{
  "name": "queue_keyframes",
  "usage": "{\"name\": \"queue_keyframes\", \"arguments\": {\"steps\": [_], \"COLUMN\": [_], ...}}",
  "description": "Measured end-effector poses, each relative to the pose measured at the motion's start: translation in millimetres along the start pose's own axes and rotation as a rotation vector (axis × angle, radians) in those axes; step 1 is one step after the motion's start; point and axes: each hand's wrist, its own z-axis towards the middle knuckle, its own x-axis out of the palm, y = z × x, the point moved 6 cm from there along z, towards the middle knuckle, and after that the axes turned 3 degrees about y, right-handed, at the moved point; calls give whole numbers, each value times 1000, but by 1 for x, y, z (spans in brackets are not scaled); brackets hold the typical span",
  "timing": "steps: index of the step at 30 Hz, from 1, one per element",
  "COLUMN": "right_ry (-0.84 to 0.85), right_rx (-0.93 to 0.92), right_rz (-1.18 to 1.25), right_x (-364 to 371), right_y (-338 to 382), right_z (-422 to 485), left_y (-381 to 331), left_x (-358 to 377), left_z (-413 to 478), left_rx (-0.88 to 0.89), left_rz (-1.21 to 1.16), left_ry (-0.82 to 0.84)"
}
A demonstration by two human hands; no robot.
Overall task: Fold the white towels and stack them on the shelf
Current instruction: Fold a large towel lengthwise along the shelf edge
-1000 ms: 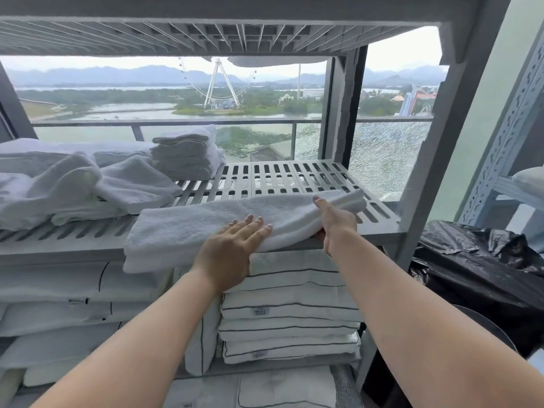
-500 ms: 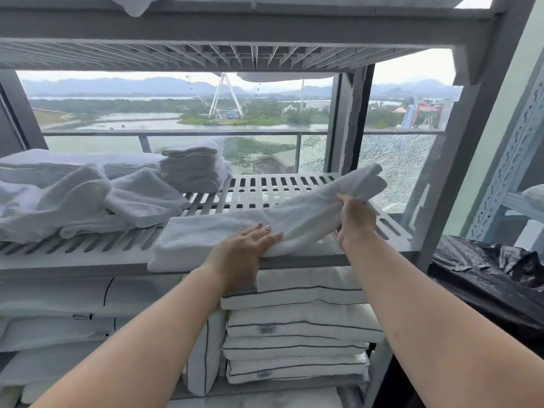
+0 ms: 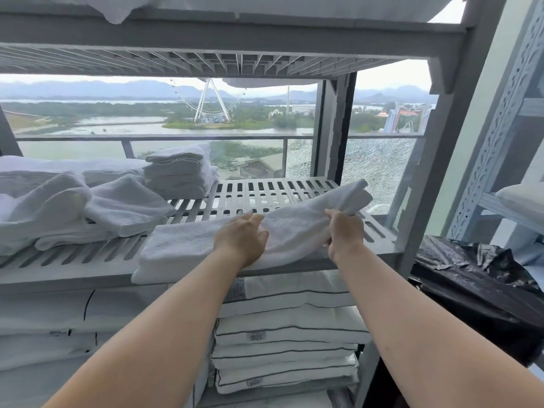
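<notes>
Since a second ago the right grip (image 3: 344,234) has lifted its end of the towel (image 3: 182,245) off the shelf (image 3: 265,195) and begun carrying it left. It is clenched on that raised end, thumb toward the camera. The left grip (image 3: 241,237) has slid onto the middle of the towel, fingers bent over the cloth. Whether it pinches or only presses I cannot tell.

The towel's left half lies flat along the shelf's front edge and hangs slightly over it. My worry is that a pull from the right would drag this half off the edge if the left grip is only resting. The lifted end may also land crooked and leave an uneven fold.

On the same shelf, a folded stack (image 3: 179,172) stands at the back, with a loose heap (image 3: 73,210) near it on the left. Below it, piped linens (image 3: 288,328) are piled. A black bag (image 3: 471,290) sits right; its contents are hidden.
</notes>
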Motion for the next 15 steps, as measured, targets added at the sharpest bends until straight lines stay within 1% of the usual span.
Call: {"name": "queue_keyframes", "arguments": {"steps": [5,8,12,15], "right_ry": [11,12,80,63], "right_rx": [28,1,-64,-98], "right_rz": [5,-18,12,26], "right_x": [-3,-5,4,14], "right_y": [-5,-9,-9,-6], "right_z": [5,9,8,3], "left_y": [-7,-12,-8,-9], "left_x": [14,32,39,36], "left_z": [25,27,27,27], "left_rx": [-73,-45,6,36], "left_rz": [66,170,224,159], "left_ry": [122,241,253,296]}}
